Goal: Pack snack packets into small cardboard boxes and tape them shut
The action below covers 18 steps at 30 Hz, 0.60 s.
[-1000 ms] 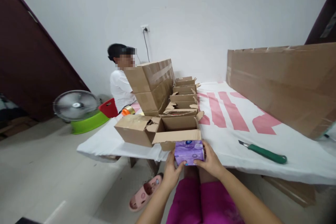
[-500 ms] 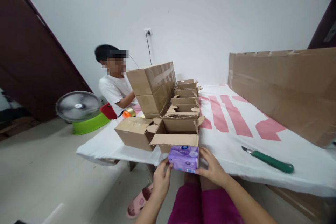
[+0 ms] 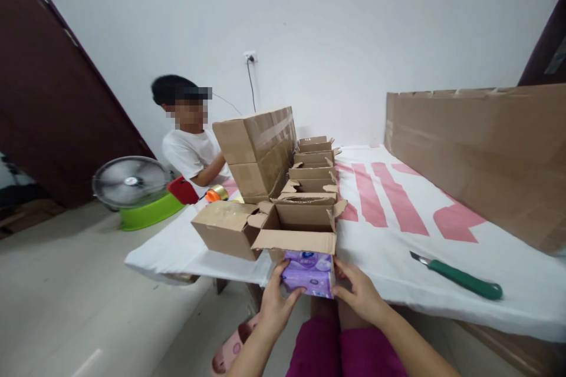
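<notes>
A purple tissue pack (image 3: 308,275) is held between my two hands at the near edge of the table. My left hand (image 3: 279,297) grips its left side, thumb on the front face. On the opposite side, my right hand (image 3: 357,290) presses the pack with its fingers and thumb. Just beyond the pack stands an open cardboard box (image 3: 305,217), its near flap (image 3: 294,241) folded out over the pack's top edge. To the left of that box sits a closed cardboard box (image 3: 225,230).
Several open boxes (image 3: 312,172) run back in a row beside stacked closed boxes (image 3: 252,156). A green utility knife (image 3: 460,277) lies on the white tablecloth (image 3: 380,253). A large carton (image 3: 477,153) stands right; tape (image 3: 216,193), a fan (image 3: 131,181) and another person (image 3: 190,150) are left.
My left hand has shifted its hold, with the thumb now further across the pack's front. The pack is tilted slightly and sits a little lower in view, against the box flap.
</notes>
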Available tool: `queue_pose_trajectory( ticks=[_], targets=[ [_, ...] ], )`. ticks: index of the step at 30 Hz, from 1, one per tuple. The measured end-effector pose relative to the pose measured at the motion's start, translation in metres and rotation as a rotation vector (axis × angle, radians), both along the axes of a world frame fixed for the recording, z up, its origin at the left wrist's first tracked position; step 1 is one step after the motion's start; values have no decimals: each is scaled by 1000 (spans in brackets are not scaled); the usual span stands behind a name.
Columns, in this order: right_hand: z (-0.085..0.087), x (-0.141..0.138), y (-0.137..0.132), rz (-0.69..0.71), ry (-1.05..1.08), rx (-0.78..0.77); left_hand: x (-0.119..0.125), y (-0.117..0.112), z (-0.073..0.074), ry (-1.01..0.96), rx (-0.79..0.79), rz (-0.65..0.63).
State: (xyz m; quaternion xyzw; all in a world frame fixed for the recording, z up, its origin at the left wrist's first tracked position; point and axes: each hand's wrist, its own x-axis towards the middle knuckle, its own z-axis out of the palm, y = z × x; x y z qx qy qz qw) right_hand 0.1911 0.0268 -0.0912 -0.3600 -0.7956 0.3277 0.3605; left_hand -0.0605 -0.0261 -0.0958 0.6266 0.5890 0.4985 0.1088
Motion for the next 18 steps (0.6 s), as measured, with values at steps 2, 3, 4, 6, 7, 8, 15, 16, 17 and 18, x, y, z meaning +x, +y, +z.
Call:
queue_pose_trajectory(
  ticks=[2,3,4,6,7,8,15,16,17,18],
  targets=[
    [0,2,0,10,13,-29,-3,-3,-3,-42,3,80],
    [0,2,-1,14,17,-40,-6,-5,-4,-55,17,124],
    [1,2,-1,14,15,-48,-9,-8,-5,-62,33,165],
    [3,1,-2,5,-4,-58,-14,-11,-3,-69,35,219],
    [4,1,-3,-4,-17,-59,-16,-11,-1,-68,19,231],
    [5,0,-4,-14,-31,-58,-17,-11,2,-64,-3,235],
    [9,-4,-7,-56,-83,-26,-8,8,10,-28,-54,282],
    [9,-4,-7,-60,-86,-23,-6,10,10,-25,-57,287],
    [10,-4,-8,-62,-89,-20,-4,13,9,-23,-61,289],
    [11,-4,-8,-63,-92,-16,-3,15,9,-21,-63,286]
  ],
)
